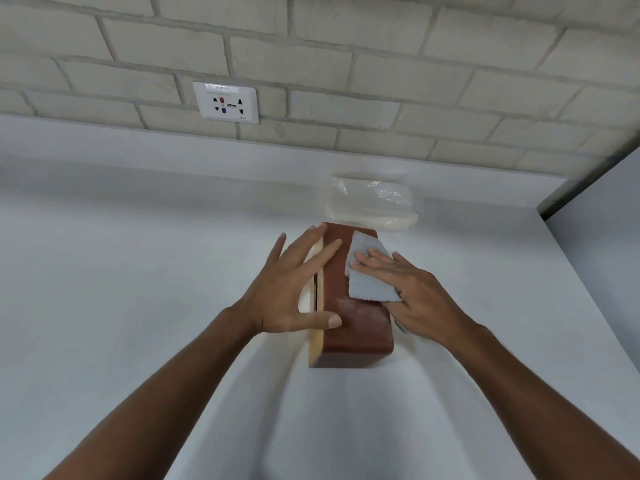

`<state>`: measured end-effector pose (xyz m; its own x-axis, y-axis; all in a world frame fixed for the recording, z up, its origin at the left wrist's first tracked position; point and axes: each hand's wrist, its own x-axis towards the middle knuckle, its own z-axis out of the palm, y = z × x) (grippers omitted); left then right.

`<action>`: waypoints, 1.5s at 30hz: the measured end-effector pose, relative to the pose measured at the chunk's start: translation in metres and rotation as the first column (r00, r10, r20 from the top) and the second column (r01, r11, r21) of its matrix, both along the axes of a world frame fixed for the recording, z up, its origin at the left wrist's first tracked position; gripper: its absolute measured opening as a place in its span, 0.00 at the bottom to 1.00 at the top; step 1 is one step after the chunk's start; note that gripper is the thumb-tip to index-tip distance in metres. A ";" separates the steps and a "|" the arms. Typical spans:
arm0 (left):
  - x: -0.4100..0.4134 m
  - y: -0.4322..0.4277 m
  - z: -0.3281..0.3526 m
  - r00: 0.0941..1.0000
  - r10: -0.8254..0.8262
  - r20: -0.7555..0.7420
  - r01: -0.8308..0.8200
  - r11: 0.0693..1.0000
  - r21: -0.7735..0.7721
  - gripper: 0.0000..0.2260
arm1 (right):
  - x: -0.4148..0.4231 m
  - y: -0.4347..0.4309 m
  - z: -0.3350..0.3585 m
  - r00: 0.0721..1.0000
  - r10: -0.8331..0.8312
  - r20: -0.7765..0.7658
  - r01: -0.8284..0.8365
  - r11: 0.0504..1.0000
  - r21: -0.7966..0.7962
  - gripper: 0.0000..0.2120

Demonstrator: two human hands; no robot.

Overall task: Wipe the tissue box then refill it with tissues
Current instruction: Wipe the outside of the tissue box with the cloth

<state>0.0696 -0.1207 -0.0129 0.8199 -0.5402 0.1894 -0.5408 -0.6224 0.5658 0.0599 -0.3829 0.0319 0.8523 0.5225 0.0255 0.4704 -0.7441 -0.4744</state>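
A brown wooden tissue box point(353, 327) lies on its side on the white counter, its pale slotted face turned left. My left hand point(291, 289) rests flat on the box's left edge, fingers spread across the slot, steadying it. My right hand point(412, 289) presses a folded light-grey cloth point(369, 271) against the box's upper brown face, fingers laid over the cloth. Just behind the box lies a clear plastic pack of white tissues point(372, 202).
The white counter point(138, 271) stretches wide to the left and toward me. A brick-pattern wall runs along the back with a white power socket point(227, 102). A grey panel point(602, 237) bounds the counter at the right.
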 end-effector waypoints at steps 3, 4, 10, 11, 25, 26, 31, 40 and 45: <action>-0.004 -0.004 0.001 0.997 -0.044 -0.067 0.043 0.999 -0.019 0.57 | -0.003 0.005 -0.002 1.000 -0.027 0.005 0.027 0.999 0.017 0.27; -0.005 -0.006 0.000 0.993 -0.031 -0.113 0.027 0.999 -0.036 0.57 | -0.005 0.008 -0.003 0.999 -0.031 0.013 0.030 1.000 0.003 0.27; -0.005 -0.010 -0.003 0.986 0.004 -0.168 -0.022 0.994 -0.103 0.58 | -0.016 -0.005 -0.003 0.989 0.123 0.084 -0.119 0.991 -0.053 0.32; -0.006 -0.010 -0.004 0.987 0.003 -0.160 -0.022 0.993 -0.115 0.57 | -0.012 -0.010 -0.001 0.993 0.081 0.080 -0.077 0.996 -0.049 0.32; -0.003 -0.011 -0.010 0.991 0.004 -0.133 -0.021 0.991 -0.134 0.58 | -0.007 0.030 0.012 0.998 0.040 0.043 -0.034 0.991 -0.130 0.25; -0.003 -0.011 -0.012 0.993 0.004 -0.115 -0.019 0.991 -0.131 0.58 | -0.012 0.039 0.009 0.995 0.093 0.043 -0.086 0.987 -0.133 0.26; -0.005 -0.011 -0.010 0.992 0.014 -0.124 -0.029 0.993 -0.118 0.56 | -0.007 0.011 0.011 0.997 0.080 0.022 -0.076 0.988 -0.133 0.25; -0.004 -0.012 -0.012 0.995 0.018 -0.097 -0.032 0.990 -0.139 0.56 | -0.018 -0.002 0.002 0.989 0.144 0.026 -0.142 0.988 -0.056 0.31; -0.004 -0.013 -0.013 0.995 0.015 -0.097 -0.032 0.984 -0.176 0.56 | -0.019 0.022 0.003 0.994 0.093 0.059 -0.091 0.995 -0.042 0.26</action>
<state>0.0652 -0.1340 -0.0256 0.8509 -0.4855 0.2007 -0.4656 -0.5199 0.7162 0.0413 -0.3614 0.0348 0.7980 0.6002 0.0543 0.5650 -0.7136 -0.4142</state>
